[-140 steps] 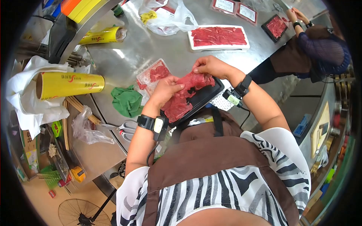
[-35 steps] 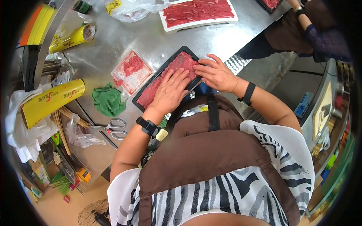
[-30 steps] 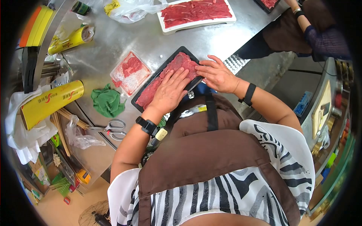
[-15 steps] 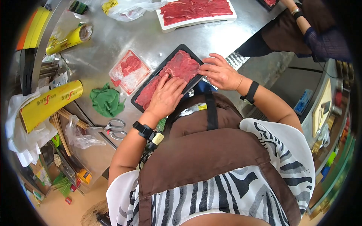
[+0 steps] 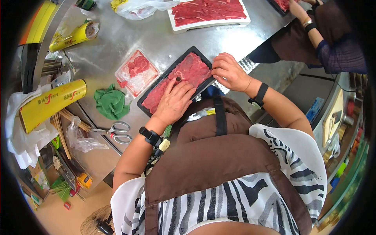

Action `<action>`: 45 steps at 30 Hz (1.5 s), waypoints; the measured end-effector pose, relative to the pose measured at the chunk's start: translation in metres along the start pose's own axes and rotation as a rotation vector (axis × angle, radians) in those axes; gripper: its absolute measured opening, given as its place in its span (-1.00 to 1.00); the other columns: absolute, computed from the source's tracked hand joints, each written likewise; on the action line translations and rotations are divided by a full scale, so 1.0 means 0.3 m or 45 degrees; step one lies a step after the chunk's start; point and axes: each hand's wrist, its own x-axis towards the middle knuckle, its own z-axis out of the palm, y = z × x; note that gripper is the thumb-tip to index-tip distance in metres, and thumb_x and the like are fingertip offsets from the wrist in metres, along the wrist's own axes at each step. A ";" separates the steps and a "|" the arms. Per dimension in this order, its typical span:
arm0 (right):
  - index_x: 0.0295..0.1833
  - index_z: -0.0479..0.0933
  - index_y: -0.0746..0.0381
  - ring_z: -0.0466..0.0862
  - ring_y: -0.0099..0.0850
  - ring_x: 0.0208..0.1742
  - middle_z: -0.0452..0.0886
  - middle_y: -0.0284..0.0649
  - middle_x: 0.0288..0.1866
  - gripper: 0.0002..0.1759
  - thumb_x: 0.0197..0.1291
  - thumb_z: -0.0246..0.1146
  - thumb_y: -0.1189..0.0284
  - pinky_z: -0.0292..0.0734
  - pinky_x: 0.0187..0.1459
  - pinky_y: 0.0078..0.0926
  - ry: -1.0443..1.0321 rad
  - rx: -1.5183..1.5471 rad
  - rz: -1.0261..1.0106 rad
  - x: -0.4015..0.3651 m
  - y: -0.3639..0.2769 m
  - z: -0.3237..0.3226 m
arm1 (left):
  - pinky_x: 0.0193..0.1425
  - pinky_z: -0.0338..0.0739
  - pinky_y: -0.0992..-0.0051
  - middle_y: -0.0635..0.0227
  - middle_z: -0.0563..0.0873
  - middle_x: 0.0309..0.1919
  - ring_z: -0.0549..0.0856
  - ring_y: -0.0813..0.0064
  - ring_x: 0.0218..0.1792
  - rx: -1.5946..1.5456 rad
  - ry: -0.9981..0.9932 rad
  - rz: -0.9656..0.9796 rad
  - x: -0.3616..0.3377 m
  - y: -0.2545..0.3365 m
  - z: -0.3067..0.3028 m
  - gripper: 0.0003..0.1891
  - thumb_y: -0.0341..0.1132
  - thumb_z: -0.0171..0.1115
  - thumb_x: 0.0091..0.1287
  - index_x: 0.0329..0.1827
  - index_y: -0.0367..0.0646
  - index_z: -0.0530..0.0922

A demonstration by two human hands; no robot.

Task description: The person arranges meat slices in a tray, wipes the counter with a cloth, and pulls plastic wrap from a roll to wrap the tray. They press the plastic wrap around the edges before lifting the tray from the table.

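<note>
A black tray lies at a slant on the metal table, with thin slices of raw red meat spread in it. My left hand rests flat on the meat in the tray's lower part, its fingers stretched out. A small dark spot shows near its fingertips. At the tray's right end, my right hand has bent fingers closed at the rim. Its thumb is partly hidden. Left of the tray sits a clear shallow container with a smaller piece of red meat.
A green cloth and scissors lie to the left, near yellow wrap rolls. A white tray of meat stands at the back. Top right, a co-worker's hand is at another dark tray.
My right hand's fingers have bent more at the tray's end. The left hand stays on the meat. The co-worker's hands have come further into view at the other tray.
</note>
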 end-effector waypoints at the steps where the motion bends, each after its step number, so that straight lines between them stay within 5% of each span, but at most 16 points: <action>1: -0.16 0.60 0.23 0.53 -0.15 0.15 0.55 -0.21 -0.09 -0.77 0.00 0.36 0.54 0.37 0.29 -0.03 0.041 0.018 0.032 0.004 0.000 -0.001 | 0.54 0.14 0.05 0.27 0.57 0.17 0.48 0.23 0.31 0.002 0.002 -0.001 0.000 0.000 -0.003 -0.51 -0.36 0.36 0.17 0.21 -0.14 0.55; 12: -0.03 0.60 0.23 0.52 -0.17 0.23 0.59 -0.23 0.04 -0.68 0.04 0.34 0.53 0.31 0.38 0.01 -0.042 0.016 -0.026 0.080 -0.052 0.000 | 0.49 0.21 0.02 0.26 0.61 0.13 0.52 0.20 0.24 0.059 0.247 -0.110 -0.136 -0.020 -0.010 -0.54 -0.41 0.35 0.17 0.18 -0.16 0.58; 23: 0.21 0.58 0.15 0.36 -0.12 0.44 0.48 -0.20 0.37 -0.51 0.10 0.36 0.39 0.10 0.49 0.08 -0.299 0.053 -0.225 0.137 -0.112 0.102 | 0.57 0.08 0.05 0.32 0.54 0.25 0.39 0.28 0.38 0.146 0.207 -0.206 -0.106 -0.002 -0.001 -0.48 -0.28 0.32 0.23 0.29 -0.14 0.52; 27: 0.28 0.56 0.04 0.26 -0.13 0.52 0.40 -0.21 0.44 -0.48 0.16 0.35 0.35 0.00 0.53 0.10 -0.404 0.052 -0.225 0.121 -0.108 0.120 | 0.56 0.11 0.04 0.31 0.57 0.19 0.42 0.26 0.36 0.127 0.168 -0.183 -0.095 -0.014 -0.011 -0.54 -0.34 0.36 0.16 0.17 -0.16 0.58; 37: 0.25 0.56 0.14 0.25 -0.14 0.53 0.43 -0.26 0.43 -0.53 0.23 0.30 0.28 -0.04 0.54 0.09 -0.429 0.012 -0.249 0.123 -0.109 0.118 | 0.50 0.26 0.07 0.22 0.61 0.11 0.54 0.20 0.22 -0.078 0.162 0.026 -0.149 -0.045 0.011 -0.58 -0.41 0.36 0.13 0.10 -0.21 0.59; 45: 0.23 0.55 0.21 0.24 -0.15 0.54 0.50 -0.23 0.36 -0.55 0.24 0.28 0.34 -0.03 0.53 0.08 -0.422 0.062 -0.251 0.167 -0.128 0.118 | 0.51 0.26 0.04 0.13 0.58 0.17 0.52 0.15 0.29 -0.044 0.213 -0.078 -0.131 -0.014 0.000 -0.53 -0.40 0.36 0.14 0.16 -0.26 0.57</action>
